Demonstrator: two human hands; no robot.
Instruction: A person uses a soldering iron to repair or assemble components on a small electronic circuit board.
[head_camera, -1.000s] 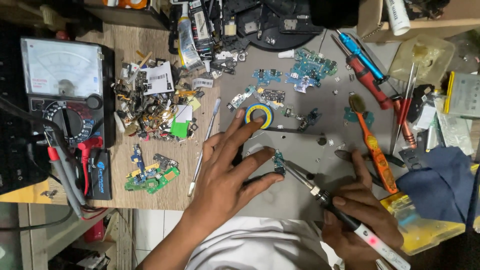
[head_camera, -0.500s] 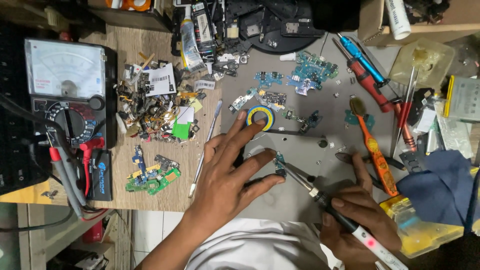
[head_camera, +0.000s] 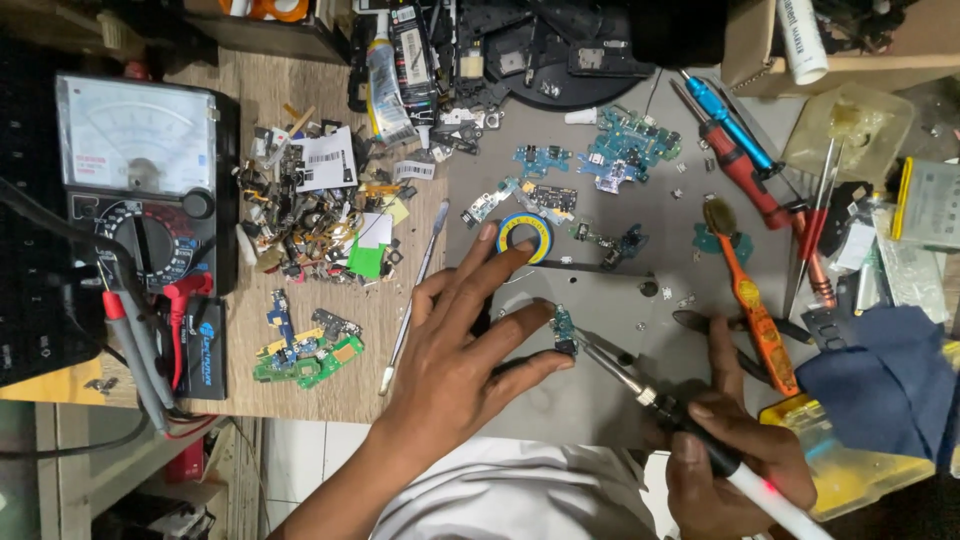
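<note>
Clutter everywhere on this bench, but the action is dead centre: the left hand (head_camera: 455, 355) lies spread out flat on the grey work mat (head_camera: 600, 390), fingers splayed wide and holding nothing, with fingertips pressing down just beside a tiny green circuit board (head_camera: 563, 327) to pin it. The right hand (head_camera: 725, 455) is wrapped in a closed, pen-style grip around a soldering iron (head_camera: 690, 425), and the iron's tip meets the lower edge of that little board. Right above the left fingertips sits a blue-and-yellow tape roll (head_camera: 526, 236) – close, nearly touching the index finger. A metal spudger (head_camera: 412, 300) lies along the mat's left edge beside the thumb. To the right, an orange-handled brush (head_camera: 750, 305) and black tweezers (head_camera: 740, 325) sit near the right hand's knuckles, with a blue cloth (head_camera: 880, 385) over a yellow box further out. Up top there are more small boards (head_camera: 625, 150) and red and blue screwdrivers (head_camera: 735, 150). Far left – an analog multimeter (head_camera: 140, 190) with its probes, plus a pile of scrap parts (head_camera: 310, 215) on the wooden table (head_camera: 310, 380).
</note>
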